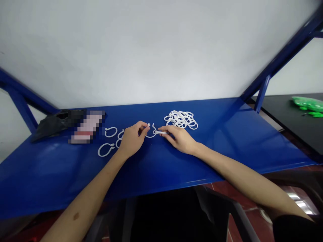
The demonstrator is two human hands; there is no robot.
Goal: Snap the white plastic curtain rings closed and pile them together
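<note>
My left hand is closed in a pinch on a white plastic open ring, whose curved part and gap show to the right of the fingertips. My right hand pinches a slim white plastic piece with a small round eye at its left end, which meets the edge of the open ring. Whether the two pieces are joined, I cannot tell. Several loose white open rings lie to the left of my left hand, some partly hidden by it. Beyond my right hand is a heap of white rings.
The blue table has blue slanted supports at both sides and a white wall behind. A black bag and a blurred-out pinkish item lie at the left. On a dark table at right are green items.
</note>
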